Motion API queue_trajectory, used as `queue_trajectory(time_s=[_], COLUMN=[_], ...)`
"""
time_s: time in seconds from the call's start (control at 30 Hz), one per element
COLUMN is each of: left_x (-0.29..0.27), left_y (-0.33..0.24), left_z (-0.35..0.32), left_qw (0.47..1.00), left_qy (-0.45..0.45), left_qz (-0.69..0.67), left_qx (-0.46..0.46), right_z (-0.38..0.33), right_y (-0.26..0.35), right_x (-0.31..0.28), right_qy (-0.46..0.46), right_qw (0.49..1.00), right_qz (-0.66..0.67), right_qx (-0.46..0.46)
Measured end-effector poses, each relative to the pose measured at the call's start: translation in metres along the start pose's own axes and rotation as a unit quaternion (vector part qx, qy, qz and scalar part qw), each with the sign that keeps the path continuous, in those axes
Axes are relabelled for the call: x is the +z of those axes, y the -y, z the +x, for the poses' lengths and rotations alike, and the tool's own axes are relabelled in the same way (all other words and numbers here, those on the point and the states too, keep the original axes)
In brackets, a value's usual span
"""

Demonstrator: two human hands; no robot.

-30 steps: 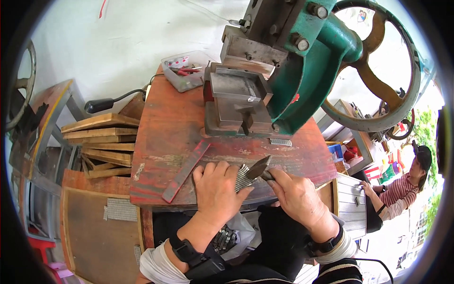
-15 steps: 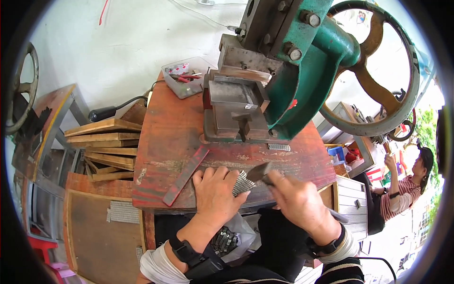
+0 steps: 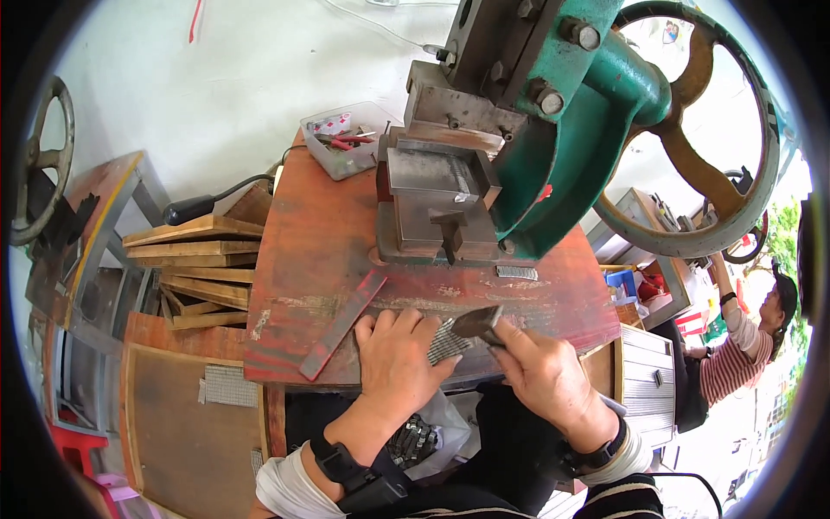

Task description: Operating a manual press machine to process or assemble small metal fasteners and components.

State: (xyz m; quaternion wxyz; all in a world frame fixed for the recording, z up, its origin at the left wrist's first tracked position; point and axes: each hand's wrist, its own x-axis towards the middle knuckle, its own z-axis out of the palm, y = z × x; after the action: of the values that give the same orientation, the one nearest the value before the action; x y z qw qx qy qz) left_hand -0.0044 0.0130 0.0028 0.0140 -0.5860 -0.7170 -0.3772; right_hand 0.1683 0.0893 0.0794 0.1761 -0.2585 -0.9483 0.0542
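Note:
At the front edge of the red-brown worktable, my left hand (image 3: 398, 355) presses down, its thumb and forefinger holding a small grey ribbed metal piece (image 3: 444, 341) against the wood. My right hand (image 3: 549, 372) is closed around a hammer, whose dark metal head (image 3: 475, 323) is just above or touching the piece's right end; I cannot tell which. Most of the handle is hidden by the hand. Left of my left hand lies a flat red-and-grey metal bar (image 3: 344, 324). Another small ribbed strip (image 3: 517, 272) rests near the press base.
A green hand press (image 3: 588, 147) with a large handwheel (image 3: 752, 216) stands at the back. Behind it on the left is a clear plastic box (image 3: 350, 160) of tools. Wooden trays (image 3: 194, 251) are stacked at left. Below hangs a bag of metal parts (image 3: 415, 441). Another person (image 3: 735, 372) is at far right.
The hammer head has turned and shifted slightly right, and my right hand has moved slightly down. My left hand stays on the metal piece. The other person's arm has lifted.

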Motion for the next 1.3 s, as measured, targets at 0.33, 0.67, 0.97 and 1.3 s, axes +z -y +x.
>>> queue_trajectory(time_s=[0.33, 0.67, 0.97, 1.3], left_x=[-0.002, -0.001, -0.002, 0.005], left_y=[-0.001, -0.003, -0.003, 0.0], left_z=[-0.002, 0.001, 0.0, 0.001], left_qw=[1.0, 1.0, 1.0, 1.0], left_qy=[0.01, -0.01, -0.019, -0.022], left_qz=[0.004, -0.001, 0.012, 0.01], left_qx=[-0.013, -0.001, 0.005, 0.004], right_z=[0.004, 0.001, -0.005, 0.015], right_y=[-0.001, -0.005, -0.088, -0.017], right_x=[-0.005, 0.007, 0.039, 0.034], right_qy=[-0.069, -0.03, -0.082, -0.029], right_qw=[0.997, 0.999, 0.99, 0.978], right_qz=[0.035, 0.016, -0.079, -0.104], right_qx=[-0.004, 0.012, -0.082, -0.177])
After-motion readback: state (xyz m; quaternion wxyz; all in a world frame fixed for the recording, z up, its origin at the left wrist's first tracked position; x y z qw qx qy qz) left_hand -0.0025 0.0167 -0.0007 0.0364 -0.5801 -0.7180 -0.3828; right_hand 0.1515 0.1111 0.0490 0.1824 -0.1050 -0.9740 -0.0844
